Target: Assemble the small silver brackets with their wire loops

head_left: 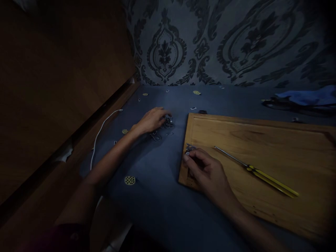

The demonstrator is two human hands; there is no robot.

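Note:
My left hand (154, 119) reaches over the blue cloth, its fingers apart and slightly blurred, just above a small pile of dark metal parts (168, 121). Beside that pile lies a looped dark piece (156, 136). At the left edge of a wooden panel (236, 140), my right hand (207, 168) pinches a small metal hinge (190, 147) between thumb and fingers, holding it against the panel's frame. Part of the hinge is hidden by the fingertips. A screwdriver (262, 175) with a yellow and black handle rests on the panel, to the right of my right hand.
A white cable (102, 127) curves along the left side beside a brown wooden surface (65, 70). Patterned fabric (178, 45) rises behind. A blue cloth bundle (309, 96) with dark items lies at the far right. Two tiny pieces (169, 134) lie near the pile.

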